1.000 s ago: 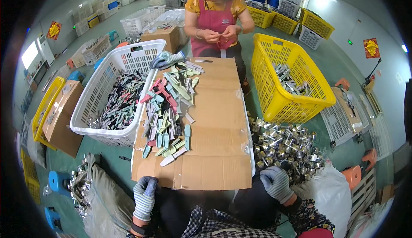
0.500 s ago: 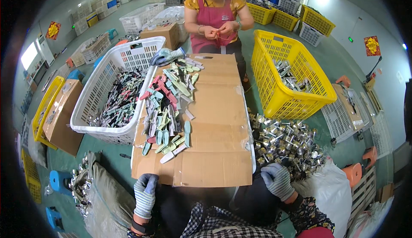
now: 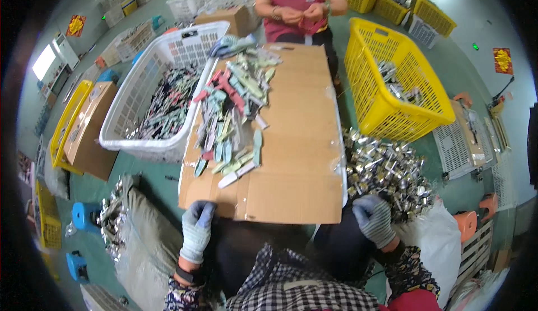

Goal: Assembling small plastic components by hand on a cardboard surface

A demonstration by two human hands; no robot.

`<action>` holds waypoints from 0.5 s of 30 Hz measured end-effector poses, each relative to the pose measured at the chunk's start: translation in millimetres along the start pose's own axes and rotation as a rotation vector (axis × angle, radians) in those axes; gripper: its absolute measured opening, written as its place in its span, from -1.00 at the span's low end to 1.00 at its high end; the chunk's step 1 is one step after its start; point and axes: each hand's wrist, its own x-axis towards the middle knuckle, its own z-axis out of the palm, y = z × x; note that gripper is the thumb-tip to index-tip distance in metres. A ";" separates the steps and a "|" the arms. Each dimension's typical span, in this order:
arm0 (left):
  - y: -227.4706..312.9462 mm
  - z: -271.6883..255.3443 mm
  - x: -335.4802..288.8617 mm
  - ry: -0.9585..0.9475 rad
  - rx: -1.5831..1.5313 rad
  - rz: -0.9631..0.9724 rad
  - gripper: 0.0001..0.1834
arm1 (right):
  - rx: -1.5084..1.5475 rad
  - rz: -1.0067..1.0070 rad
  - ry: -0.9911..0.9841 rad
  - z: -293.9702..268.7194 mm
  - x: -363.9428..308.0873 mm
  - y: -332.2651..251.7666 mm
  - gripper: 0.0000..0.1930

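Note:
Both my hands wear striped grey-white gloves. At the near left corner of a cardboard sheet (image 3: 291, 165), my left hand (image 3: 196, 231) is loosely bent, thumb apart from the fingers, with nothing visible in it. My right hand (image 3: 374, 220) hovers or rests over my right knee, just past the near right corner; its fingers are loosely curled, thumb apart, and hold nothing I can see. On the left half of the cardboard lies a heap of plastic clothespin-like pieces (image 3: 238, 95) in green, pink, grey and blue. Another pair of gloves (image 3: 232, 45) sits at the far left corner.
Left stands a white basket (image 3: 120, 126) full of similar pieces; right, a yellow basket (image 3: 403, 114) above a floor pile of metal parts (image 3: 386, 171). Opposite sits a person in a red apron (image 3: 297, 2), hands together. Sacks (image 3: 148, 227) and stools (image 3: 87, 215) flank me.
The view has tipped downward, so the table and baskets appear higher and slightly to the right. My hands stay near the same cardboard corners. The pieces on the cardboard look unmoved.

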 end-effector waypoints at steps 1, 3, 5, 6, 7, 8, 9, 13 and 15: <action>1.0 0.3 3.3 -0.009 0.011 -0.008 -0.76 | 0.101 0.118 -0.028 -0.3 2.8 -5.4 -0.84; 12.7 5.3 3.9 -0.068 -0.038 -0.035 -0.78 | 0.159 0.216 -0.034 1.7 3.4 -5.8 -0.88; 29.2 7.4 -0.7 -0.140 -0.118 -0.067 -0.79 | 0.244 0.198 -0.054 4.4 12.7 -17.4 -0.88; 38.2 11.6 -1.7 -0.176 -0.062 0.011 -0.80 | 0.239 0.196 -0.068 5.3 14.1 -20.9 -0.88; 45.8 17.0 -1.5 -0.218 -0.011 0.091 -0.81 | 0.228 0.194 -0.081 6.2 14.0 -23.3 -0.87; 57.5 21.6 2.1 -0.222 0.235 0.327 -0.79 | 0.230 0.204 -0.078 5.4 13.4 -26.1 -0.87; 71.9 26.9 11.2 -0.300 0.447 0.561 -0.63 | 0.249 0.205 -0.094 3.2 13.3 -26.0 -0.86; 83.8 64.6 22.5 -0.460 0.794 0.797 -0.31 | 0.297 0.227 -0.120 -6.3 8.2 -16.8 -0.84; 77.6 84.1 20.8 -0.569 0.891 0.895 -0.20 | 0.308 0.219 -0.157 -15.6 9.5 -9.5 -0.84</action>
